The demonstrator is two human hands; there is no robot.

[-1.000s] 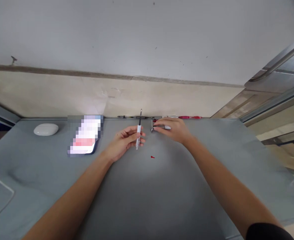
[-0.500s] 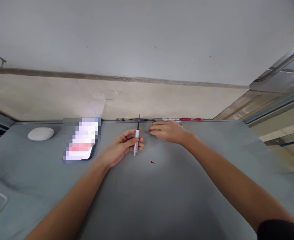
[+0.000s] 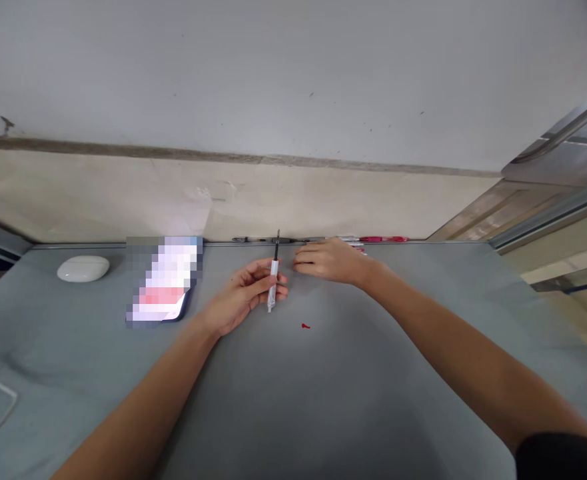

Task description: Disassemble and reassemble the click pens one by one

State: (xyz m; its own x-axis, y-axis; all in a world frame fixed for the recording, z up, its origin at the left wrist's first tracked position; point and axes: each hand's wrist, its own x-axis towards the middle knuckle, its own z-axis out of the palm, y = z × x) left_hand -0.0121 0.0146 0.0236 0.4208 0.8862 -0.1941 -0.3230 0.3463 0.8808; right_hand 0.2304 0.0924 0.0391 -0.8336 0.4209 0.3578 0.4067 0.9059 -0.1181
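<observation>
My left hand (image 3: 247, 293) pinches a white pen barrel (image 3: 272, 283) between thumb and fingers. A dark refill (image 3: 276, 248) sticks up out of the barrel's top end. My right hand (image 3: 330, 260) is by the back edge of the table, its fingers bent down and close together; anything under the fingertips is hidden. Behind it, a red pen (image 3: 383, 239) and a dark pen (image 3: 268, 239) lie along the wall, with light-coloured pen parts (image 3: 358, 247) partly covered by the hand. A small red piece (image 3: 306, 326) rests on the table in front of both hands.
A phone (image 3: 166, 277) with a lit, blurred screen lies on the left of the grey table (image 3: 353, 393). Farther left is a white rounded case (image 3: 83, 269). A wall (image 3: 298, 200) rises directly behind the table's back edge.
My right hand has shifted slightly left, and a dark bit seen under its fingertips before is now out of sight. My left hand keeps holding the pen barrel in place.
</observation>
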